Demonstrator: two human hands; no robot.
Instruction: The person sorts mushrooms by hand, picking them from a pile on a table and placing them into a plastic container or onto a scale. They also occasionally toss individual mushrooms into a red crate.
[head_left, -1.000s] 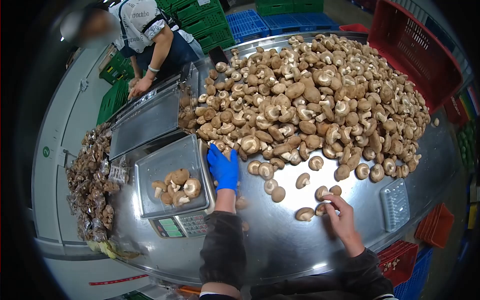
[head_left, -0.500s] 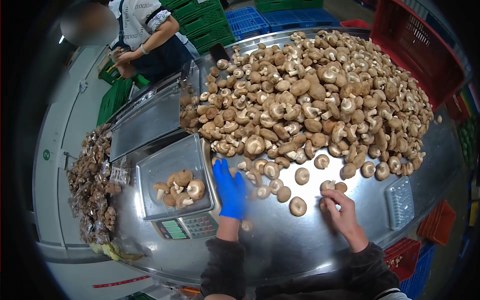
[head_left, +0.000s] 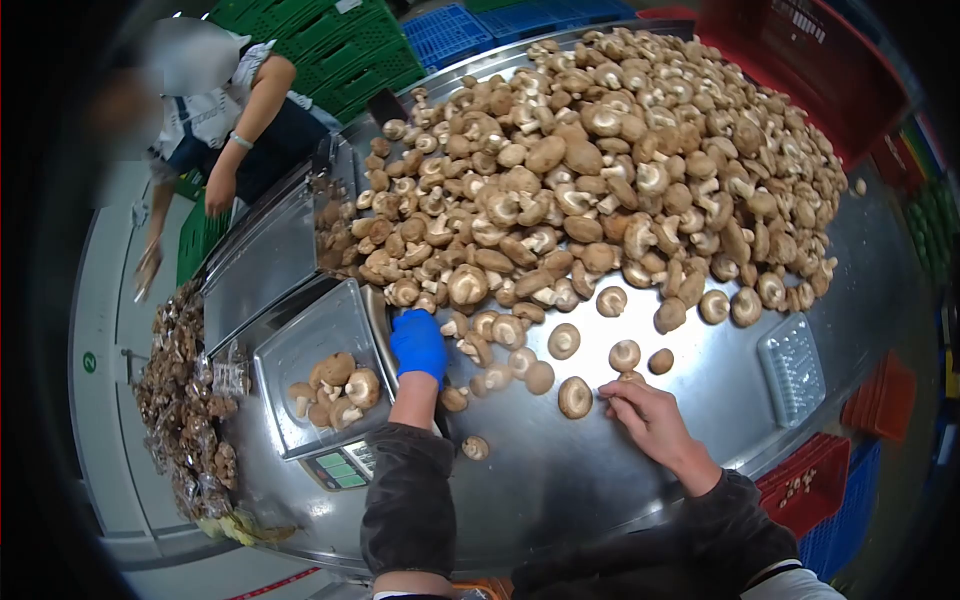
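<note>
Gloved left hand (head_left: 418, 345) sits between scale tray (head_left: 300, 345) rim and mushroom pile (head_left: 600, 170), grip unreadable; right hand (head_left: 648, 418), grip open and empty, rests on bare surface (head_left: 560, 490).

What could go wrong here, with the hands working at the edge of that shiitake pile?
The gloved left hand reaches into the foot of the heaped shiitake pile; pulling from there might send mushrooms sliding onto the scale tray beside it and spoil the reading. One loose mushroom lies alone near the left sleeve and could be knocked off the table.
</note>
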